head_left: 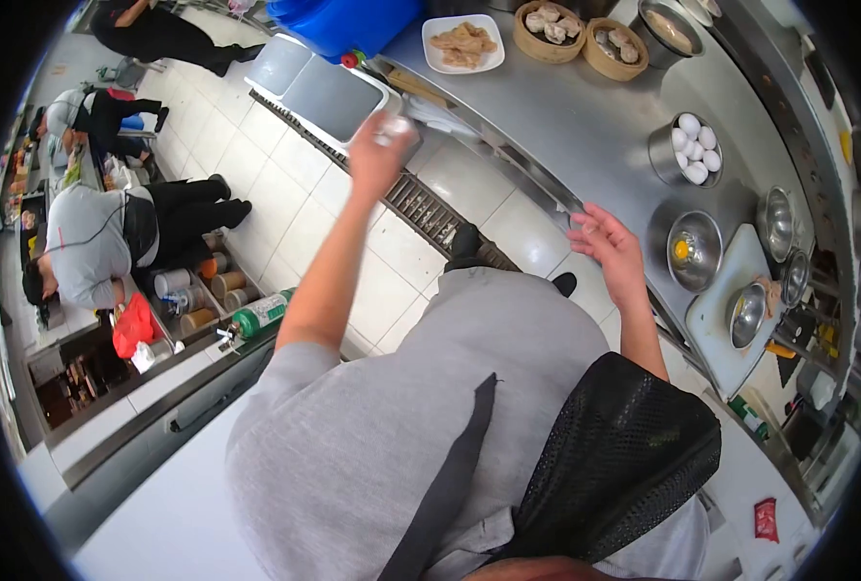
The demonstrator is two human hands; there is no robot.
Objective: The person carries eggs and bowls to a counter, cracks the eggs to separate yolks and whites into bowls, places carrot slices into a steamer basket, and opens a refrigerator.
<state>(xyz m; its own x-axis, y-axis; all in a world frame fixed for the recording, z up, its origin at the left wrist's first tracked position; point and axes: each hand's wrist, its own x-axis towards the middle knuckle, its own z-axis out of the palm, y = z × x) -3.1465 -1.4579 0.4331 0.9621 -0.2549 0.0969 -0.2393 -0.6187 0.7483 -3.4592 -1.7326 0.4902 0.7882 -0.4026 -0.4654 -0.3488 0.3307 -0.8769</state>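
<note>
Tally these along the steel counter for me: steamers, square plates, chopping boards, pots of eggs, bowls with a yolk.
Steamers: 2
Square plate: 1
Chopping board: 1
Egg pot: 1
Yolk bowl: 1
Total: 6

Floor (348, 271): pale square tiles, grey joints, glossy in places. A slotted metal drain (426, 210) crosses it, roughly following the front of a stainless-steel counter (566, 121), whose surface is reflective. Across the aisle, at left, stands a second counter (38, 324). Nearer, a grey-fronted unit (150, 441) with a handle, beside a plain white surface (150, 523). Lighting: bright. Outer margins dark, with detail obscured.
</note>
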